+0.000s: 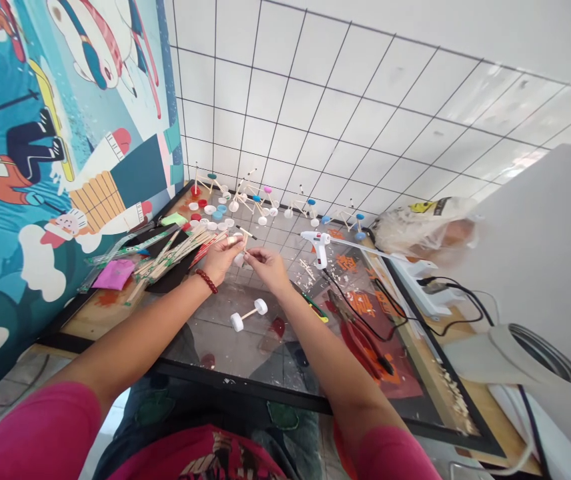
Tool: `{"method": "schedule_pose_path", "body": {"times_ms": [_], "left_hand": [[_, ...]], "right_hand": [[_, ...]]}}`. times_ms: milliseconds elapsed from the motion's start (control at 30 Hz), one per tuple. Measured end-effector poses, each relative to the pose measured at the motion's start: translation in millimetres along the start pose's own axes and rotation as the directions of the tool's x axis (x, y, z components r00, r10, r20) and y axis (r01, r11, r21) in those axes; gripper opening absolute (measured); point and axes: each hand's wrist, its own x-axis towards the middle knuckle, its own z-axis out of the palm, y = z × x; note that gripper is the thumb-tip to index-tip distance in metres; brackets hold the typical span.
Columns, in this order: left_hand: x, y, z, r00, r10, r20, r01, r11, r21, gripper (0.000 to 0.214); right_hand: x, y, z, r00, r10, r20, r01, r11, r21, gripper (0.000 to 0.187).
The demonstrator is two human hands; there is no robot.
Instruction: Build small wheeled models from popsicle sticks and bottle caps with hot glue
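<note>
Head view: left hand (223, 257) and right hand (265, 263) meet over the glass tabletop (245, 347), both pinching a small stick-and-cap piece (242, 241). Left fingers clamp the upper end, right fingers close on the lower part; the exact contact points are too small to tell.

Judgement: the joint goes best if the left hand stays the fixed clamp and the right does the aligning, with fingertips clear of any glue spot.

The piece looks like thin pale wooden sticks with a white bottle cap, light and fragile.

Just below the grip lies a finished axle (249, 315), one stick with two white caps. Right of the grip stands a white glue gun (318, 245). Left of it lies a bundle of sticks (175, 257).
</note>
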Motion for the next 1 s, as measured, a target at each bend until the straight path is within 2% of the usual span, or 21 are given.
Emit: {"method": "schedule_pose_path", "body": {"times_ms": [300, 433, 800, 1000], "left_hand": [[-5.1, -2.8, -1.1, 0.998, 0.013, 0.063, -0.023, 0.988, 0.154, 0.04], [-6.8, -0.9, -0.7, 0.997, -0.002, 0.073, -0.009, 0.989, 0.15, 0.046], [-6.2, 0.3, 0.1, 0.998, -0.028, 0.047, 0.021, 0.989, 0.147, 0.04], [-4.8, -4.6, -1.5, 0.997, 0.002, 0.074, -0.014, 0.985, 0.172, 0.04]], "right_hand": [[-7.8, -6.4, 7.0, 1.0, -0.013, 0.005, 0.013, 1.0, 0.005, 0.037], [-8.4, -3.7, 8.0, 1.0, -0.016, 0.001, 0.016, 1.0, -0.01, 0.033], [-7.9, 4.3, 6.3, 1.0, -0.014, 0.005, 0.014, 0.999, -0.039, 0.028], [-8.7, 5.1, 4.6, 0.996, -0.087, -0.007, 0.084, 0.982, -0.169, 0.022]]}}
